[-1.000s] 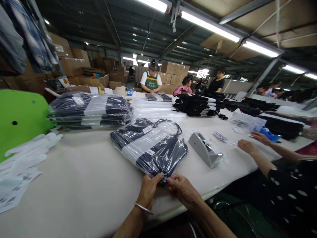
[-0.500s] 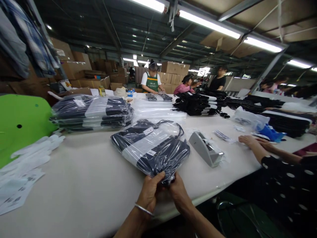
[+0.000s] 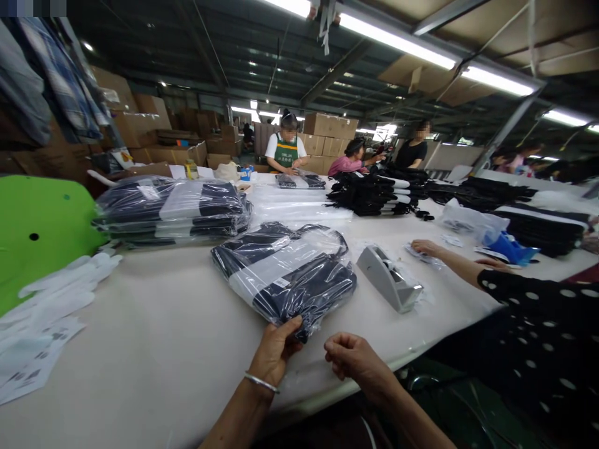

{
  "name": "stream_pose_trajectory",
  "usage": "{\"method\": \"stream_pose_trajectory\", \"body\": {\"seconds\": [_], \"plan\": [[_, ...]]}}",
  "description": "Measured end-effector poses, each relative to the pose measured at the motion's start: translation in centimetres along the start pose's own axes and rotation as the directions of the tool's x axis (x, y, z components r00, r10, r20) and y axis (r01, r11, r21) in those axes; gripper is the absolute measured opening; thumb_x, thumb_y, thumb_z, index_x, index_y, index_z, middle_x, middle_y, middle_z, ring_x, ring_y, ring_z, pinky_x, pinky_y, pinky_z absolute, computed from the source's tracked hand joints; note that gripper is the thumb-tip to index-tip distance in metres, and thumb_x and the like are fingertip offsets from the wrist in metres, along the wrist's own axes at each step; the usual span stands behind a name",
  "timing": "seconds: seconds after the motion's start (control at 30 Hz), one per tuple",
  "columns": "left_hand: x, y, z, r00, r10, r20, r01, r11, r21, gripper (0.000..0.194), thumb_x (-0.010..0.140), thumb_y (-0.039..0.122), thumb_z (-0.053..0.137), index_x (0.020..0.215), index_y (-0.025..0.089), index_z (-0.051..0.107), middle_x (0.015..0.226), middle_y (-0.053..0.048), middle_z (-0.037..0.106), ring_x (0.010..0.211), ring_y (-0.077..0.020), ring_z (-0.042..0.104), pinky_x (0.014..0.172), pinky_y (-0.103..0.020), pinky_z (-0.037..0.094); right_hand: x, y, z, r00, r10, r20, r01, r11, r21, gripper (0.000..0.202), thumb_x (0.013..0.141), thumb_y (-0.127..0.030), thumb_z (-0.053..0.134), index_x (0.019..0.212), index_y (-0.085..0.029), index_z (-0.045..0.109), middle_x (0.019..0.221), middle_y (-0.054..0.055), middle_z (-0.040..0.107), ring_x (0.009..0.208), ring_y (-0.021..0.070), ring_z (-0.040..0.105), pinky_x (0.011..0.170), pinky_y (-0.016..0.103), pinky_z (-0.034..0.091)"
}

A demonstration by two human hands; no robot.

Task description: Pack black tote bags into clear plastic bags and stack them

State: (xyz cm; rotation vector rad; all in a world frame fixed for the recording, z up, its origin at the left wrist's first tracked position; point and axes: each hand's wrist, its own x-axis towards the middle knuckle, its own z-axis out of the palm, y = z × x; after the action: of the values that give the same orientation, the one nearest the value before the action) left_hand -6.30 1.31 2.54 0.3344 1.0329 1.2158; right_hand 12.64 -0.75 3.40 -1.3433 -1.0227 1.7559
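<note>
A clear plastic bag [image 3: 322,274] with a folded navy cloth item inside lies on the table before me. A pale band crosses the cloth, and a small barcode label sits on it. My left hand [image 3: 277,349], with a silver bangle on the wrist, pinches the bag's gathered near end between thumb and fingers. Just right of that end, apart from it, my right hand [image 3: 355,358] hovers with curled fingers; whether anything small is in them is hidden. A grey tape dispenser [image 3: 386,280] stands to the right of the bag.
Filled plastic bags [image 3: 178,212] are stacked at the back left, beside a green board [image 3: 42,231]. White gloves [image 3: 79,280] lie at the left. Dark goods [image 3: 369,196] are piled behind. On the right, a co-worker's hand [image 3: 425,248] touches a small packet on the table [image 3: 154,337].
My right hand has let go of the bag's gathered end and moved slightly right. My left hand keeps its hold. The co-worker's hand at the right has reached left to the small packet.
</note>
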Motion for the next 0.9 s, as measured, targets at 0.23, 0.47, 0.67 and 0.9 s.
{"method": "stream_pose_trajectory", "body": {"seconds": [0.23,0.47,0.67,0.9], "plan": [[0.1,-1.4,-0.6,0.998,0.065,0.015,-0.066,0.994,0.090,0.044,0.057,0.040,0.087,0.087,0.013,0.070,0.068,-0.002,0.070,0.055,-0.0122,0.058,0.050,-0.023,0.043,0.2,0.7,3.7,0.997,0.023,-0.070,-0.008,0.978,0.209,0.051,0.057,-0.052,0.089,0.078,-0.010,0.069,0.077,0.008,0.071,0.065,0.0141,0.065,0.063,0.025,0.051],[0.5,-2.2,-0.5,0.995,0.086,0.048,-0.090,0.992,0.092,0.053,0.055,0.047,0.089,0.090,0.012,0.071,0.074,-0.005,0.073,0.060,-0.0156,0.062,0.056,-0.026,0.046,1.0,1.2,3.0,0.996,0.073,-0.056,-0.053,0.953,0.298,0.040,0.057,-0.041,0.089,0.075,-0.012,0.069,0.073,0.006,0.070,0.064,0.0160,0.067,0.064,0.027,0.052],[1.0,-2.7,-0.6,0.991,0.105,0.083,-0.115,0.986,0.124,0.062,0.056,0.051,0.088,0.100,0.011,0.071,0.088,-0.011,0.076,0.072,-0.0231,0.068,0.059,-0.030,0.052,0.6,-0.1,3.3,0.970,0.238,0.049,-0.235,0.868,0.437,0.034,0.066,-0.040,0.081,0.086,-0.014,0.073,0.094,0.010,0.075,0.091,0.0208,0.069,0.073,0.026,0.051],[1.0,-3.9,-0.1,0.996,0.079,0.049,-0.085,0.987,0.134,0.060,0.050,0.054,0.089,0.089,0.011,0.074,0.084,-0.012,0.075,0.082,-0.0291,0.070,0.072,-0.034,0.054,3.8,2.2,5.0,0.985,0.156,-0.070,-0.107,0.882,0.458,0.048,0.054,-0.054,0.089,0.072,-0.016,0.068,0.070,0.007,0.071,0.072,0.0220,0.066,0.066,0.030,0.051]]}}
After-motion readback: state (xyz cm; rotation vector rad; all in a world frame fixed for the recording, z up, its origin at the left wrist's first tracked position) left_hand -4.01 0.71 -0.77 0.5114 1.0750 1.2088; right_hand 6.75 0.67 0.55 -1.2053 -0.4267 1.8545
